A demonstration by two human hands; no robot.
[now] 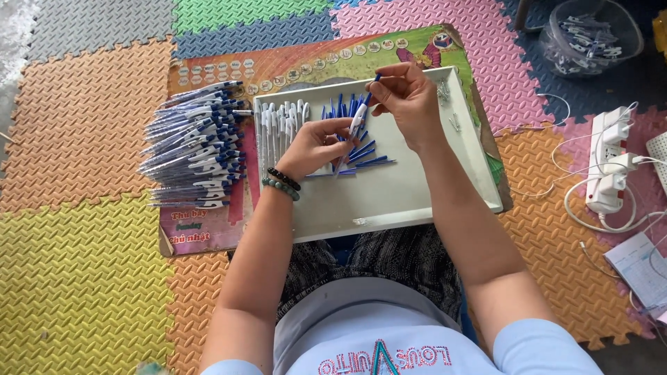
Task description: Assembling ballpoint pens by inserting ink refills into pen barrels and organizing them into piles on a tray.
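Head view: both hands over white tray (389,201), upper centre of frame. Left hand (314,144) fingers closed round white pen barrel (357,119); barrel's long axis tilted, lower left to upper right, upper end toward right hand. Right hand (408,101) just above and right of it, fingers pinched on small blue piece (377,78) near barrel's upper end. Whether piece touches barrel: cannot tell. Loose blue refills (365,154) on tray beneath hands. Stack of finished pens (194,146) left of tray, on coloured board.
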